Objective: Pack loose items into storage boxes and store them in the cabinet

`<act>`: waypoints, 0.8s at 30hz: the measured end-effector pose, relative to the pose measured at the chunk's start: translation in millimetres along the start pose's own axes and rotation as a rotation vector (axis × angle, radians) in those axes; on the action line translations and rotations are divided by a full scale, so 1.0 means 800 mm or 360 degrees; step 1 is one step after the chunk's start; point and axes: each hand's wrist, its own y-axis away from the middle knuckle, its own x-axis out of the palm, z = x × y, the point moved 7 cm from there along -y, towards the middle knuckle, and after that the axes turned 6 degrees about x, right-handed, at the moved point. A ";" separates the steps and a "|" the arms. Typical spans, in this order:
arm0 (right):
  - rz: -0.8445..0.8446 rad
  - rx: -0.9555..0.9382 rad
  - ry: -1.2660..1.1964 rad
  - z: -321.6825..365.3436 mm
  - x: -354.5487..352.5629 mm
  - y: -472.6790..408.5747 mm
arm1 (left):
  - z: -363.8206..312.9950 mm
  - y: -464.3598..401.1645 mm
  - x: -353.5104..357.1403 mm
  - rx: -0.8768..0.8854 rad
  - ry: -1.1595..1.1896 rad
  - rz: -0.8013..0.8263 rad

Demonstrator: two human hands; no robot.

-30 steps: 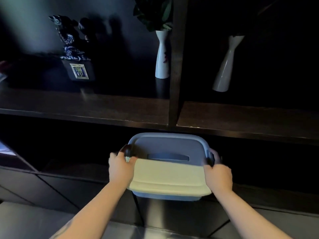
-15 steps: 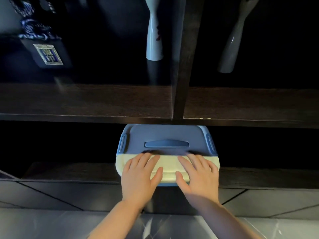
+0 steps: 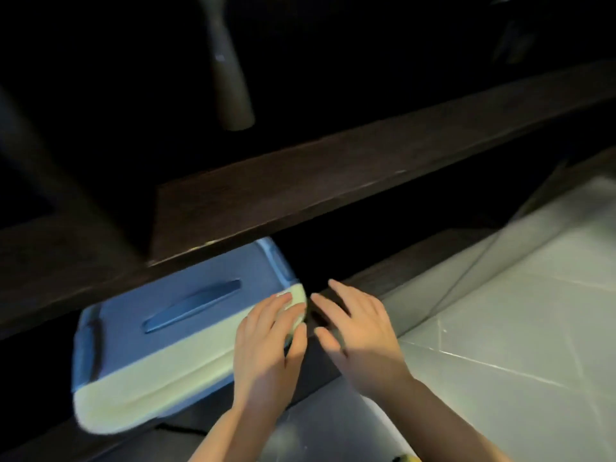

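A blue storage box [image 3: 140,331] with a lid handle and a pale yellow front edge sits in the dark cabinet's lower compartment, its back part under the shelf board [image 3: 333,191]. My left hand [image 3: 266,348] lies flat with straight fingers on the box's front right corner. My right hand [image 3: 360,331] is just to the right of the box, fingers spread, over the dark cabinet ledge and holding nothing. The view is tilted and blurred.
A pale vase [image 3: 230,81] stands on the shelf above. A dark upright divider [image 3: 43,168] rises at the left. Light grey floor tiles [image 3: 516,328] lie to the right, with a glassy door panel [image 3: 493,248] angled over them.
The view swung right and tilted. Earlier both hands gripped the box's sides, then pressed flat on its front. Now my right hand has come off the box to its right.
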 end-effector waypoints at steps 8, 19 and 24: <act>-0.0264 0.1031 0.0268 -0.265 -0.157 0.120 | -0.261 -0.103 0.147 0.0736 0.0253 0.0368; -0.0617 0.1761 0.0563 -0.526 -0.357 0.332 | -0.632 -0.099 0.326 0.1234 0.0554 0.0632; -0.0621 0.1911 0.0543 -0.618 -0.408 0.351 | -0.722 -0.136 0.382 0.1269 0.0613 0.0679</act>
